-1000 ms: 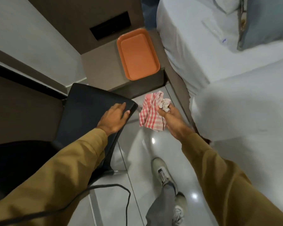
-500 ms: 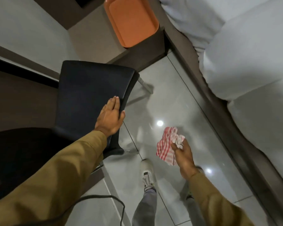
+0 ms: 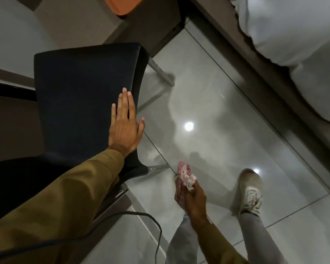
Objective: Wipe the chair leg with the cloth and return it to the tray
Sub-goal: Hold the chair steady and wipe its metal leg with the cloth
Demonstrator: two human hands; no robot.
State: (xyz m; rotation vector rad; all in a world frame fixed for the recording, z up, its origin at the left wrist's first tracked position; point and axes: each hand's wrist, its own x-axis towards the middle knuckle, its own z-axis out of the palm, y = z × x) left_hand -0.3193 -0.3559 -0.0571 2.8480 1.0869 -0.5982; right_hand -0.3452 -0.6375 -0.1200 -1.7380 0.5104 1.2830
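Left hand [image 3: 124, 124] flat on the black chair seat [image 3: 84, 96], fingers straight and held together, thumb splayed over the seat's right edge, gripping nothing. Right hand [image 3: 193, 199] low, to the right of the seat's near corner, fingers curled tight round a bunched red-and-white checked cloth [image 3: 184, 179]; cloth sticking up out of the fist, its top close to the end of the near chair leg [image 3: 157, 168], touching or just apart impossible to tell through the blur. That near leg: a pale metal bar reaching out from under the seat's near right corner. Second metal leg [image 3: 161, 73] slanting out from under the seat's far right corner, down to the glossy grey tiled floor [image 3: 227, 111]. Orange tray [image 3: 120, 6] beyond the seat, well apart from the cloth, only its near corner in view at the top edge, resting on a brown bedside unit [image 3: 147, 25]. White bedding [image 3: 293, 35] far to the right of the seat, on a dark bed frame. Both arms in mustard-brown sleeves. Pale shoe [image 3: 251, 191] and grey trouser leg on the floor right of the cloth hand. Dark cable [image 3: 141, 214] looping across the floor nearer than the seat.
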